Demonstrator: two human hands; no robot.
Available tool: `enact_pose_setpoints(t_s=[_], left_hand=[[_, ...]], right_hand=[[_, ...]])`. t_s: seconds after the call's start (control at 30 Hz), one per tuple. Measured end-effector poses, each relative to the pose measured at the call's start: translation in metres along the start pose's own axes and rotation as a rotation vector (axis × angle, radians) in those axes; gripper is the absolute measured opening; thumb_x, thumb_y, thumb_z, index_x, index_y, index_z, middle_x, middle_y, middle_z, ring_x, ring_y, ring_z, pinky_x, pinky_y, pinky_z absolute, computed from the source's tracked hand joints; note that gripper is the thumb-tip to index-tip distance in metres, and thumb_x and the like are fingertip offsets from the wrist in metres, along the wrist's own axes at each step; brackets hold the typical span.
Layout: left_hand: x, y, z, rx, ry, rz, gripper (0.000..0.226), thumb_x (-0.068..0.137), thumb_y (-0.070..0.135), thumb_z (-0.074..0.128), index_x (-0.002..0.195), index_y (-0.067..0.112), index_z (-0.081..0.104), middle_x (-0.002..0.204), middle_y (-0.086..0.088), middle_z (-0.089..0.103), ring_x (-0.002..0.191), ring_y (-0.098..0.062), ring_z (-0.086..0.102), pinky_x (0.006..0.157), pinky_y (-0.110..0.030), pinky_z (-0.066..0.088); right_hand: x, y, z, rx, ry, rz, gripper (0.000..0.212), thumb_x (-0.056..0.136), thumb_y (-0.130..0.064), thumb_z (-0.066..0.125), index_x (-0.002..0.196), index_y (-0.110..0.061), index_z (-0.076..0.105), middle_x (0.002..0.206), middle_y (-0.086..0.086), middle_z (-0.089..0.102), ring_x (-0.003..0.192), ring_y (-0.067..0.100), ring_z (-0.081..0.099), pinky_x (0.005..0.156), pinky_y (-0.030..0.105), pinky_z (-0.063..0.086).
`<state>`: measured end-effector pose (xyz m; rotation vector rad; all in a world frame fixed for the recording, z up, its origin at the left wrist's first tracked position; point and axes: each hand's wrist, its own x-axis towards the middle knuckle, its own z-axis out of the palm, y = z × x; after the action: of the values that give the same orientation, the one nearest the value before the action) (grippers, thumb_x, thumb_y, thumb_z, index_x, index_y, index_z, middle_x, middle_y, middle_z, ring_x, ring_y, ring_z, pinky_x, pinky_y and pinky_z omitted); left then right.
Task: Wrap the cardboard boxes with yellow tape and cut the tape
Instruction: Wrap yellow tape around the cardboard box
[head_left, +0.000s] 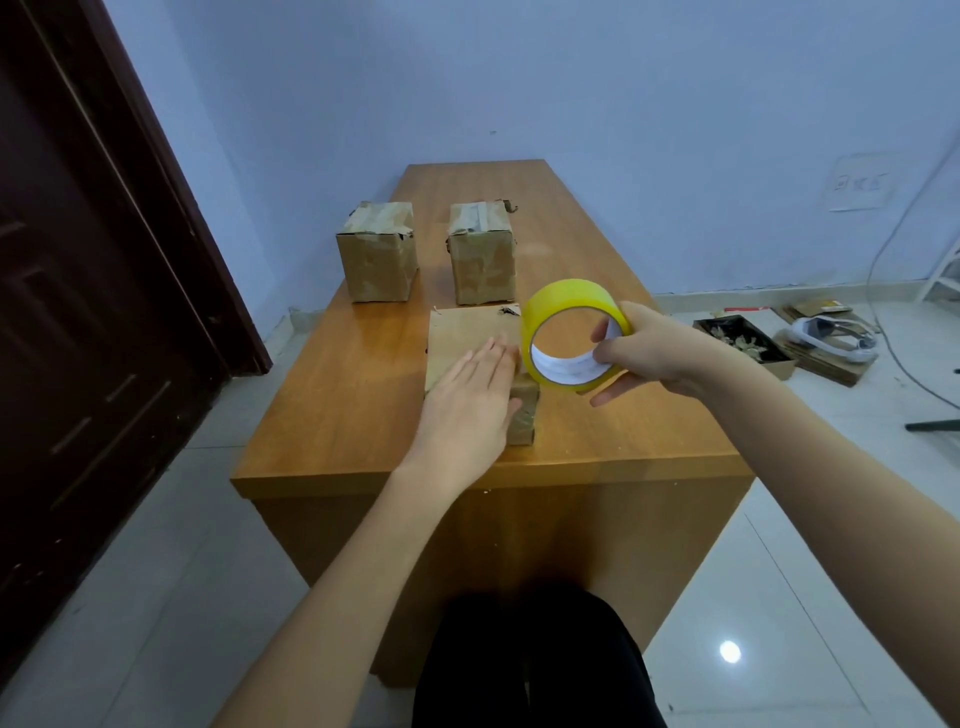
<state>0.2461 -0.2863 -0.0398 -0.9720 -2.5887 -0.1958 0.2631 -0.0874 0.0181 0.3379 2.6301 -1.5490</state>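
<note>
A cardboard box (467, 332) stands near the front of the wooden table (337, 405). My left hand (467, 400) lies flat on its top with straight fingers. My right hand (649, 348) grips a roll of yellow tape (566, 301) at the box's right edge, the thumb inside the roll's white core. Two more cardboard boxes, one on the left (378, 254) and one on the right (482, 254), stand upright farther back on the table, both with old tape on them.
A dark wooden door (78, 312) is at the left. On the tiled floor at the right lie an open box of scraps (743, 340), flattened cardboard with a white cable coil (831, 335), and a grey cable. The blue wall is behind the table.
</note>
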Motion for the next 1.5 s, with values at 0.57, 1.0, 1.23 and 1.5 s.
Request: enact_pose_setpoints(t_s=[0.57, 1.0, 1.23, 1.5], left_hand=[[0.005, 0.000, 0.007, -0.152, 0.133, -0.067, 0.048, 0.101, 0.022, 0.040, 0.147, 0.012, 0.031, 0.154, -0.002, 0.029, 0.143, -0.014, 0.022, 0.112, -0.019, 0.004], [-0.008, 0.008, 0.010, -0.689, 0.423, -0.376, 0.045, 0.099, 0.019, 0.046, 0.143, 0.014, 0.039, 0.146, 0.000, 0.043, 0.135, -0.014, 0.037, 0.102, -0.016, 0.029], [-0.019, -0.001, 0.014, -0.760, 0.394, -0.455, 0.047, 0.100, 0.022, 0.040, 0.146, 0.019, 0.030, 0.147, 0.001, 0.040, 0.134, -0.014, 0.037, 0.094, -0.012, 0.032], [-0.016, -0.010, -0.005, -0.171, 0.399, -0.173, 0.052, 0.093, 0.017, 0.057, 0.141, 0.006, 0.041, 0.149, -0.008, 0.038, 0.139, -0.013, 0.019, 0.115, -0.037, 0.011]], right_hand=[[-0.002, 0.054, 0.030, 0.387, 0.087, 0.055, 0.013, 0.091, -0.008, 0.060, 0.104, -0.009, 0.058, 0.097, 0.010, 0.065, 0.082, 0.022, 0.067, 0.067, 0.035, 0.061], [-0.007, -0.012, 0.033, 0.301, -0.058, -0.099, 0.010, 0.098, -0.015, 0.049, 0.094, -0.015, 0.057, 0.085, 0.005, 0.066, 0.071, 0.021, 0.067, 0.070, 0.040, 0.061], [-0.007, -0.011, 0.034, 0.329, -0.046, -0.143, 0.010, 0.096, -0.003, 0.042, 0.094, -0.012, 0.047, 0.092, 0.017, 0.060, 0.072, 0.032, 0.066, 0.073, 0.051, 0.058], [-0.009, -0.029, 0.034, 0.163, -0.071, -0.137, 0.021, 0.098, -0.005, 0.038, 0.086, -0.018, 0.050, 0.080, 0.007, 0.060, 0.066, 0.021, 0.066, 0.069, 0.046, 0.060]])
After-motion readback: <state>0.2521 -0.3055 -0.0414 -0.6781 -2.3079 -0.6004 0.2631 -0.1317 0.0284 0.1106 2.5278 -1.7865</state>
